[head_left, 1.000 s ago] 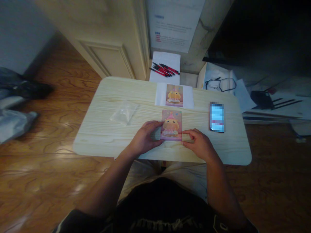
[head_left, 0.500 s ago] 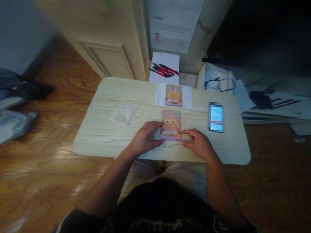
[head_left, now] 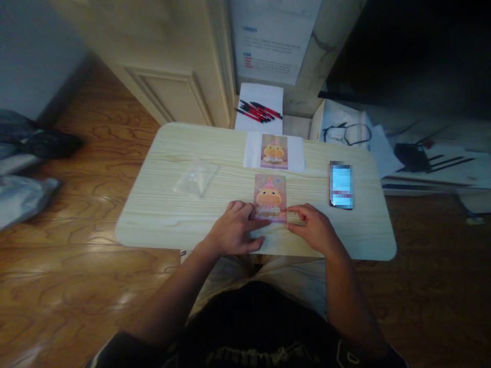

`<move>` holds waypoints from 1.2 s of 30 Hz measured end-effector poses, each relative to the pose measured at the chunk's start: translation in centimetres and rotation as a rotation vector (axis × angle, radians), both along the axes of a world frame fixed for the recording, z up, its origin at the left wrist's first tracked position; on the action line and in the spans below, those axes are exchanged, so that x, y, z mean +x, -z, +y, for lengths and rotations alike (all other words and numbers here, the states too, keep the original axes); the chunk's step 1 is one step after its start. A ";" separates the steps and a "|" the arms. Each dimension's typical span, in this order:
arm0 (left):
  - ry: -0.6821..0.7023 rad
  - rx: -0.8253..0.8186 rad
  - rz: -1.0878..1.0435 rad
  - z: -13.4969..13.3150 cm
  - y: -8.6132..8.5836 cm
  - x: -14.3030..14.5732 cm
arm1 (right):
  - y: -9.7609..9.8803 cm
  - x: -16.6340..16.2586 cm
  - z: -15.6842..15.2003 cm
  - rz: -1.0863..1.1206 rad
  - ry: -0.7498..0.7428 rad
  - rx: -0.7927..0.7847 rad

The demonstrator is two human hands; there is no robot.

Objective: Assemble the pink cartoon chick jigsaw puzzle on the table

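Note:
A pink picture card (head_left: pixel 270 194) with a yellow cartoon animal in a pink hat lies flat near the table's front edge. Stretched over its lower left part, the index finger of my left hand (head_left: pixel 235 227) touches the bottom edge. That hand's thumb sits apart from it on the table, and its other fingers are bent. At the right edge of the card, my right hand (head_left: pixel 312 225) holds it with thumb and forefinger. Just behind lies a matching print (head_left: pixel 274 152) on a white sheet (head_left: pixel 296 153).
A clear plastic bag (head_left: pixel 195 179) lies on the left of the wood-patterned table (head_left: pixel 153 214). To the right is a phone (head_left: pixel 340 185) with its screen lit. Beyond the back edge, several red and black pens (head_left: pixel 259 111) rest on white paper, near a dark cable (head_left: pixel 358 134).
My left hand has shifted from the card's left edge down to its lower edge, its index finger now stretched across. My right hand and the card have barely moved.

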State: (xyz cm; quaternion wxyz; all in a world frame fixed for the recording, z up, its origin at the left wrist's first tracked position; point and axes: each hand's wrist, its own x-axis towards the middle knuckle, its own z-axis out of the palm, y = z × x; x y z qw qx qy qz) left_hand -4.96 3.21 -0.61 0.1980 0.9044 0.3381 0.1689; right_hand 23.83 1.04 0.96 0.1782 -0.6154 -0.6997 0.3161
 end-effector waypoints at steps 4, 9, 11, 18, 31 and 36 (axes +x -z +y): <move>0.018 0.044 0.039 -0.2 0.1 0.2 | 0.0 0.0 0.1 -0.002 0.000 0.003; -0.051 0.028 -0.091 -0.4 0.5 -0.4 | 0.2 0.1 0.0 -0.006 0.005 -0.008; -0.153 0.003 -0.176 -0.4 0.8 -0.7 | 0.2 0.1 0.0 -0.002 0.000 -0.007; -0.471 -0.057 -0.295 0.8 0.5 -0.8 | 0.2 0.2 0.0 0.002 0.000 -0.008; -0.142 -0.149 -0.205 2.4 -0.2 -2.3 | 0.5 0.3 0.1 0.014 0.000 -0.006; -0.145 -0.147 -0.206 2.3 -0.2 -2.1 | 0.4 0.2 0.0 0.008 -0.001 -0.003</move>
